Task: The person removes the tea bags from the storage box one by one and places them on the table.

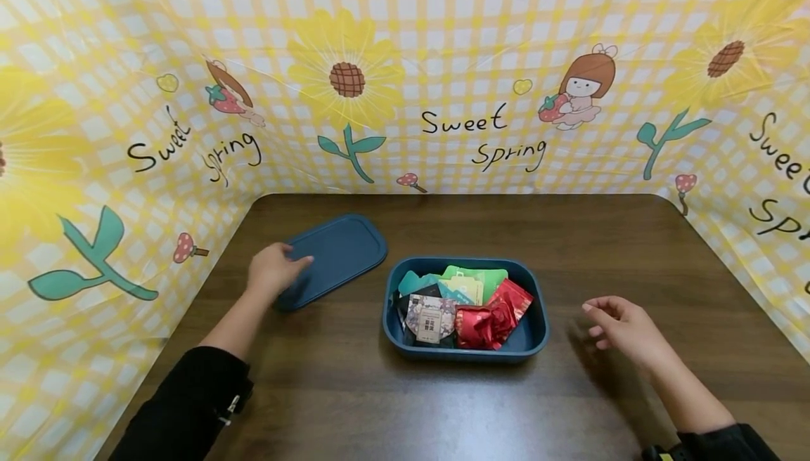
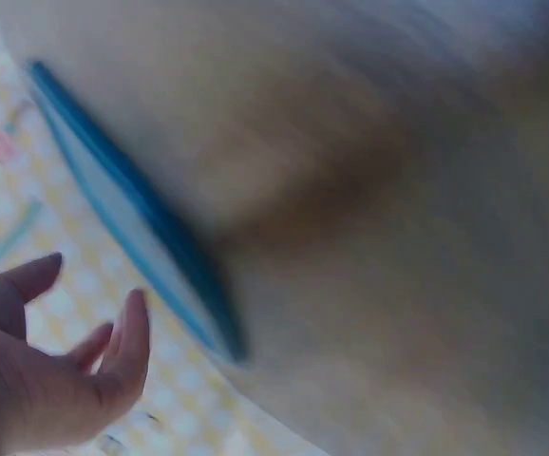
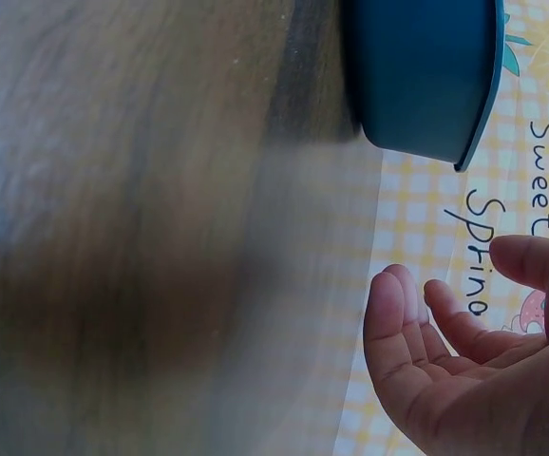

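Observation:
My left hand [image 1: 276,269] is over the near left end of a flat dark blue lid [image 1: 344,250]. In the left wrist view a gap shows between its parted thumb and fingers and the lid [image 2: 141,223]. A dark blue box [image 1: 466,355] stands at the middle of the table, filled with small packets. Among them are crumpled red packets [image 1: 484,324], a patterned sachet [image 1: 430,317] and a green packet [image 1: 490,278]. Right of the box, my right hand [image 1: 623,327] hovers with loosely bent fingers and nothing in them. The box wall [image 3: 426,76] is above that hand in the right wrist view.
A dark brown wooden table [image 1: 481,229] carries the box and the lid. Behind it and along both sides hangs a yellow checked cloth [image 1: 468,60] printed with flowers and lettering.

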`<action>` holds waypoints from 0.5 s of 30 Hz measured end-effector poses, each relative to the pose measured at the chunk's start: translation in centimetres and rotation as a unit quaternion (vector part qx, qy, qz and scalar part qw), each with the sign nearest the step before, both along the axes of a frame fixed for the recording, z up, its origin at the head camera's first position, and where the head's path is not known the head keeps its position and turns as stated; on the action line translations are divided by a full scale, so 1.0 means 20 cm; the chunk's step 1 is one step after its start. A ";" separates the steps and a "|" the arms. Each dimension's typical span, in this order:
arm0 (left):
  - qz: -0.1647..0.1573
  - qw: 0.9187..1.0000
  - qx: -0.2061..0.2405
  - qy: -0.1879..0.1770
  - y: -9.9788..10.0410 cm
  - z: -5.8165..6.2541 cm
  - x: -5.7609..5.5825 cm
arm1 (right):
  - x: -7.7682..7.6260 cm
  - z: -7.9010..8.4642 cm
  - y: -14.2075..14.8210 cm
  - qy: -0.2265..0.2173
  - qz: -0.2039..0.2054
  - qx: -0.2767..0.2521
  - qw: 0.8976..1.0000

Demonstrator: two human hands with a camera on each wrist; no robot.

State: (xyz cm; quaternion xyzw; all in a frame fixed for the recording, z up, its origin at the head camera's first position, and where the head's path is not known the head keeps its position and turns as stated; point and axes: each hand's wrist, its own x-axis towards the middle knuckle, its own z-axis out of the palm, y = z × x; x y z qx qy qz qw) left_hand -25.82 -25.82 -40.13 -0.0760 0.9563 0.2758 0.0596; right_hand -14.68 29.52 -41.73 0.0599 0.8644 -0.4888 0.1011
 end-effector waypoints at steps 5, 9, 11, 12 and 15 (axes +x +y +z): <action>-0.049 0.955 0.266 -0.118 0.26 0.04 0.04 | 0.00 0.01 -0.01 -0.002 0.005 -0.010 1.000; -0.062 0.919 0.343 -0.183 0.43 0.02 0.09 | 0.00 0.01 -0.02 -0.005 0.004 -0.014 1.000; -0.066 0.914 0.349 -0.199 0.49 0.00 0.11 | 0.00 0.01 -0.03 -0.005 0.003 -0.016 1.000; -0.067 0.913 0.348 -0.203 0.51 -0.01 0.12 | 0.00 0.00 -0.03 -0.006 0.003 -0.016 1.000; -0.062 0.914 0.345 -0.206 0.57 -0.04 0.14 | 0.00 0.00 -0.03 -0.007 0.002 -0.019 1.000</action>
